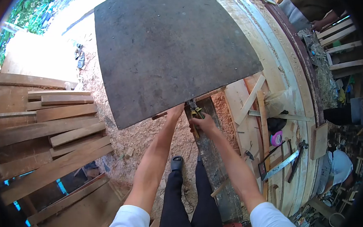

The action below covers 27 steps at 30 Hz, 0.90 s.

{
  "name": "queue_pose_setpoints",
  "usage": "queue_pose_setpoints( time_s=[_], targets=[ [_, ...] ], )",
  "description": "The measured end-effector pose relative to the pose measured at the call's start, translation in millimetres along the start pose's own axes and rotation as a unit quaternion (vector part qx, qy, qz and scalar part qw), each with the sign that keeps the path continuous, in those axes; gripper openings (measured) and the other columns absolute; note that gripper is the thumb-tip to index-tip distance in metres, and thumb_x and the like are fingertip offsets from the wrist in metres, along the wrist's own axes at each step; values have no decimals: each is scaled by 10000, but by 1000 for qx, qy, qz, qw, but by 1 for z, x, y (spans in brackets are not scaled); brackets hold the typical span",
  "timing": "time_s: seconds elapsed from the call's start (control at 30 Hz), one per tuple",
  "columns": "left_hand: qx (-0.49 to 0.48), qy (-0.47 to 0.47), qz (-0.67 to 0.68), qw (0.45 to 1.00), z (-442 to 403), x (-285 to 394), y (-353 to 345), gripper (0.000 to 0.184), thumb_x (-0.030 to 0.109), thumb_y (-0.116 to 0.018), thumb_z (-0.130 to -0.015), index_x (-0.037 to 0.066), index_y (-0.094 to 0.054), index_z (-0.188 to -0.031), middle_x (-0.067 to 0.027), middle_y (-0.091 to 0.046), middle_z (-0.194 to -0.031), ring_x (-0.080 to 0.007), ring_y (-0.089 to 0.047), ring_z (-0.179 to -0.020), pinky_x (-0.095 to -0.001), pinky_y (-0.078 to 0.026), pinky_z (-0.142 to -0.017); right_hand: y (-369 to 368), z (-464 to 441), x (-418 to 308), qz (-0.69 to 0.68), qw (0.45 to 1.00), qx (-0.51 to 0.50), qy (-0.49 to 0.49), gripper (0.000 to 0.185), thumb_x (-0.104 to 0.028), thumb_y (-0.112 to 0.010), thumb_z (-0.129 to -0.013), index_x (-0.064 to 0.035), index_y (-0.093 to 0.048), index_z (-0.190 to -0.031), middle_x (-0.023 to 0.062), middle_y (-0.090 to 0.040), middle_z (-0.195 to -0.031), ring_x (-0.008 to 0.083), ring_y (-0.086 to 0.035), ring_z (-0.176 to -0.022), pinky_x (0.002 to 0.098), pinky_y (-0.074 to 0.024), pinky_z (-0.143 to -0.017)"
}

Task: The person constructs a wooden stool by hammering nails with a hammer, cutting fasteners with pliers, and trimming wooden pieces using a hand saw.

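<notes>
A large dark board [169,47] with small nail heads on its face fills the upper middle of the view. My right hand [205,123] is closed around pliers [196,111] with yellow and black handles. Their jaws reach the near edge of the board. Beside them, my left hand [176,111] is at the same edge, its fingers hidden by the board, so its grip does not show. Under my right hand runs a worn dark plank [215,153].
Stacked wood pieces [69,116] lie on the left, sawdust [137,143] on the ground. On the right bench are a hammer [298,160], a square [280,165], a pink tape measure [276,138] and loose sticks. Another person [312,3] stands at top right.
</notes>
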State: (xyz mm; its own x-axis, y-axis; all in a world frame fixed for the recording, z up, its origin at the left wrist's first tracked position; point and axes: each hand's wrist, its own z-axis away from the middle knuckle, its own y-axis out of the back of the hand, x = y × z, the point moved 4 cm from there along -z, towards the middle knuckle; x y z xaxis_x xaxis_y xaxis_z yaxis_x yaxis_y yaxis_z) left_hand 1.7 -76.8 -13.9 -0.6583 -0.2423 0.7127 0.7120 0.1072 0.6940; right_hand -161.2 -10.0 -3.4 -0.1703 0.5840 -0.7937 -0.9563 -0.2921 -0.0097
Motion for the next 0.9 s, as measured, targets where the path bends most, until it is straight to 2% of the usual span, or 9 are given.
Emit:
queue_pose_setpoints(
  time_s=[0.03,0.13,0.2,0.33,0.5,0.6,0.77,0.83,0.9],
  targets=[
    [4,-6,6,1000,-2,2,3,537,454,-480,-898,41,-554,-1232,-203,-543,-1281,-368,-466,-1213,-422,-345,-1021,-1,7,-22,150,972,142,114,363,-251,-788,-701,-1,-607,-891,161,-663,-813,326,-661,-867,413,-529,-724],
    [-61,8,27,998,-2,1,-2,548,464,-483,-891,40,-554,-1231,-202,-539,-1287,-372,-459,-1220,-422,-339,-1027,-19,29,-17,321,921,199,91,560,-250,-799,-659,8,-479,-1039,245,-599,-941,433,-604,-945,451,-503,-812],
    [67,-21,24,997,-1,-1,-4,515,421,-509,-883,23,-563,-1205,-216,-550,-1263,-402,-481,-1185,-442,-364,-999,-31,31,-24,432,867,245,38,647,-215,-762,-691,-16,-337,-1136,273,-520,-1060,448,-566,-997,496,-475,-855],
    [-32,18,30,999,7,2,9,473,348,-537,-864,8,-562,-1193,-241,-564,-1220,-435,-502,-1143,-459,-394,-964,-37,35,-53,419,866,261,-80,587,-166,-732,-711,-9,-359,-1137,258,-573,-1067,440,-585,-1008,481,-482,-870],
    [-51,-215,-35,975,32,26,47,505,194,-622,-704,16,-552,-1172,-277,-582,-1114,-439,-530,-1083,-495,-421,-920,-32,35,-59,428,877,204,-80,600,-180,-710,-719,0,-359,-1171,264,-622,-1051,421,-597,-1033,457,-484,-885],
    [-214,-110,-117,964,19,25,25,583,190,-660,-672,35,-542,-1221,-244,-517,-1260,-403,-451,-1214,-452,-372,-1010,-33,38,-59,409,889,195,-67,576,-157,-698,-715,16,-366,-1153,284,-612,-1045,438,-594,-1015,475,-488,-876],
    [-161,-149,-181,959,19,24,6,486,160,-639,-690,48,-564,-1157,-236,-585,-1146,-379,-529,-1119,-470,-424,-924,-31,38,-63,419,886,181,-82,563,-152,-697,-708,16,-370,-1134,290,-616,-1019,440,-601,-997,472,-492,-873],
    [-133,-142,-6,981,11,-18,-13,410,172,-623,-730,55,-585,-1122,-214,-598,-1135,-362,-547,-1079,-468,-429,-901,-31,35,-60,419,886,175,-91,558,-148,-697,-705,15,-372,-1129,289,-619,-1009,440,-603,-992,469,-493,-874],
    [-126,-198,-27,972,3,-20,-17,375,194,-621,-750,55,-595,-1098,-200,-605,-1129,-355,-555,-1055,-457,-429,-900,-29,30,-60,419,885,179,-97,553,-141,-696,-705,16,-372,-1124,286,-623,-996,439,-608,-983,467,-495,-872]
  ],
)
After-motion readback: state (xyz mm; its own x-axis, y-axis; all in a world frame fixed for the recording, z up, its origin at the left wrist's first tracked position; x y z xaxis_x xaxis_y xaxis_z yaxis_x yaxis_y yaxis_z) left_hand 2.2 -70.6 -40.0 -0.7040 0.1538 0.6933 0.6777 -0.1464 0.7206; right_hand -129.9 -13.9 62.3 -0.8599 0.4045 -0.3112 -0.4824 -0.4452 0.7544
